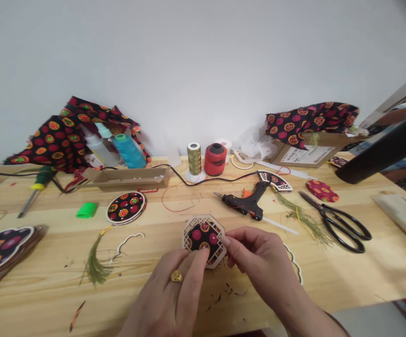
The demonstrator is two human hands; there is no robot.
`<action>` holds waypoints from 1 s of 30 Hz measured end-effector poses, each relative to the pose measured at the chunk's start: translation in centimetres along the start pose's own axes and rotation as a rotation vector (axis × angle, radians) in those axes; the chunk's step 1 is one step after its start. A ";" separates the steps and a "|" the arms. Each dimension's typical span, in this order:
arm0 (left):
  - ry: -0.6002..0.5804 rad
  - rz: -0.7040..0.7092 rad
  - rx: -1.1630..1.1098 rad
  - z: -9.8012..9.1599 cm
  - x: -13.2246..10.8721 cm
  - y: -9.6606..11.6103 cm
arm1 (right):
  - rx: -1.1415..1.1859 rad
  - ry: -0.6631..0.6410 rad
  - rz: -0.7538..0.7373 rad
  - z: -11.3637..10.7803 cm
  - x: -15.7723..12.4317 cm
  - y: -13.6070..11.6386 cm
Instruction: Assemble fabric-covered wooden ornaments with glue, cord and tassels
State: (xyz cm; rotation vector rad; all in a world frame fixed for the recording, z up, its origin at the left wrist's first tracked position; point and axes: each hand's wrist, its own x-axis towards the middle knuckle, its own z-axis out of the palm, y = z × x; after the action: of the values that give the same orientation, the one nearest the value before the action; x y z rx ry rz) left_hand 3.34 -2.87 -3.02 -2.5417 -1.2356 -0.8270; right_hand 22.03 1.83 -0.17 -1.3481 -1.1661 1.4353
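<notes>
At the near middle of the wooden surface (pixel 343 283), as shown in the head view, an octagonal piece (pixel 197 235) with a lattice border and patterned dark fabric centre is positioned between both hands, face tilted toward the camera. The right hand (pixel 268 260) is clamped on its right edge, thumb in front. The left hand (pixel 173 288), with a gold ring (pixel 176 276) on one finger, touches the lower face with a fingertip; whether it also grips the piece cannot be told.

Beyond the right hand lies a black glue gun (pixel 245 202), nozzle pointing left, with a translucent stick (pixel 280 225) projecting from its rear. To its right lie a tassel (pixel 303 216) and black-handled scissors (pixel 324 210), blades slightly apart. Left of the piece lie a round fabric disc (pixel 126 208) and a green tassel (pixel 97 264). Behind, a green spool (pixel 194 160) and a red spool (pixel 214 160) stand upright, side by side.
</notes>
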 end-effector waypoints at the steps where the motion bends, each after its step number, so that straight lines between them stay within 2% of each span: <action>1: 0.010 -0.015 -0.014 -0.3 0.2 -0.1 | -0.006 0.018 0.012 -0.3 0.1 -0.1; 3: 0.059 -0.099 -0.072 -1.0 0.9 -0.8 | -0.025 0.055 0.016 -1.0 0.2 -0.4; 5: 0.098 -0.366 -0.151 -1.8 1.8 -1.9 | -0.040 0.076 0.019 -1.9 0.6 -0.9; 8: -0.028 -0.813 -0.462 -2.4 3.2 -3.2 | -0.045 0.051 0.057 -2.8 1.2 -1.6; 9: -0.063 -0.918 -0.567 -2.4 3.5 -3.4 | -0.049 0.030 0.071 -2.8 1.5 -1.8; 11: -0.129 -1.042 -0.747 -2.2 3.9 -3.5 | -0.058 -0.019 0.100 -2.5 2.0 -1.8; 14: -0.160 -1.127 -0.887 -1.4 3.7 -3.3 | -0.089 -0.077 0.117 -1.9 2.6 -1.1; 17: -0.172 -1.184 -0.920 -0.5 3.3 -3.4 | -0.148 -0.089 0.111 -1.5 3.3 -0.2; 24: -0.230 -1.177 -0.715 0.2 3.8 -3.8 | -0.219 -0.042 0.110 -0.9 4.4 1.1; 30: -0.237 -1.139 -0.591 0.3 3.6 -3.2 | -0.330 0.003 0.023 -0.8 4.3 2.0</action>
State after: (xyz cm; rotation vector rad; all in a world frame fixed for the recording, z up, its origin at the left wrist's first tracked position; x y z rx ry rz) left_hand 2.81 1.68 -1.46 -2.1411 -2.9754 -1.2139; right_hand 22.48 5.59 -3.07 -1.5894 -1.4356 1.2939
